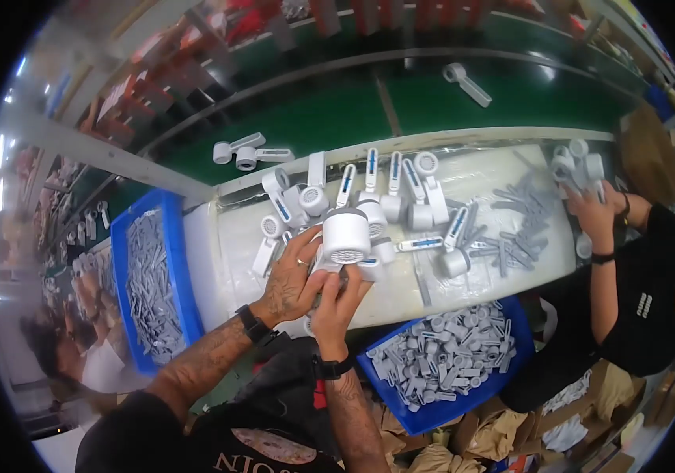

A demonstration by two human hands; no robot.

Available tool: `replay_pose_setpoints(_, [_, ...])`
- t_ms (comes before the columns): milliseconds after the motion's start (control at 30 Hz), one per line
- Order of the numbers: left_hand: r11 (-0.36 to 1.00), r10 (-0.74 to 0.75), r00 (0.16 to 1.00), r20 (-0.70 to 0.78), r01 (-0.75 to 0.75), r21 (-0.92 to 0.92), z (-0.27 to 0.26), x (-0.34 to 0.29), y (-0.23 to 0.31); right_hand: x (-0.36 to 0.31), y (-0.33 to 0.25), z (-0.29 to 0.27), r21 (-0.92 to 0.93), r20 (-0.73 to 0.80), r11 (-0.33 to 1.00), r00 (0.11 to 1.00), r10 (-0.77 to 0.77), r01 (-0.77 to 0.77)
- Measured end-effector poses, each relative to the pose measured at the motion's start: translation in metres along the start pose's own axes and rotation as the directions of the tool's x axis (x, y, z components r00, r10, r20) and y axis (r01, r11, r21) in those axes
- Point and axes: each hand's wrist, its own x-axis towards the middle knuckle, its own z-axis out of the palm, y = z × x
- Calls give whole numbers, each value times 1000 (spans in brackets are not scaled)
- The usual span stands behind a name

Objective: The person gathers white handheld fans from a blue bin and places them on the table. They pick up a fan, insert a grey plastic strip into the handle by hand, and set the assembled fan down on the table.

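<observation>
Jutting beyond the left hand (pixel 294 277) is a white device (pixel 346 236).

Wht unit (pixel 345 236), prob. plastic, held up over the worktop (pixel 393 292), L of its ctr; seen fr. above, it sits btwn far & near edges. Head = short, fat cyl. w/ smooth, plain side wall & rounded shoulder. Grey cap (pixel 345 210) at the end twd the far edge, only a thin strip of it showing. Opp. end, twd the near edge, has a rnd grille (pixel 348 256) full of small holes; head's tilted, so side wall & grille both show, grille foreshortened. Part below the grille mostly hidden, just a bit of lt grey/wht visible; can't tell its shape.
</observation>
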Motion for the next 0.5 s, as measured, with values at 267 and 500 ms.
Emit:
replay_pose_setpoints(267, [991,11,993,-118,5,133,11,26,-45,28,44,26,-330,-116,939,983,-139,94])
replay_pose_setpoints(500, [973,3,991,-136,28,227,1,44,-88,43,49,12,-477,-103,866,969,-224,149])
